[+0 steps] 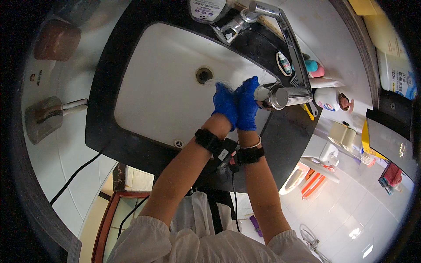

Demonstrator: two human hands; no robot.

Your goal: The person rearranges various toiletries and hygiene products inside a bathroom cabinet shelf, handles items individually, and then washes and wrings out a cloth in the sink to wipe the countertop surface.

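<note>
Both my hands wear blue gloves and meet side by side over the white sink (149, 87). My left hand (224, 105) is closed, its fingers bent and pressed in beside the other hand. My right hand (247, 104) is closed too, right next to the silver faucet head (278, 96). A clear, blurry patch, perhaps water, shows by the left fingertips. Whatever lies between the hands, if anything, is hidden. The drain (204, 75) is just beyond them to the left. Black straps circle both wrists.
A black counter (285, 136) frames the sink. The faucet arm (291, 39) arches along the right. A bottle (208, 9) stands at the back; a small tube (284, 63) and a pump bottle (328, 99) are on the right. A cup with brushes (44, 118) is at the left wall.
</note>
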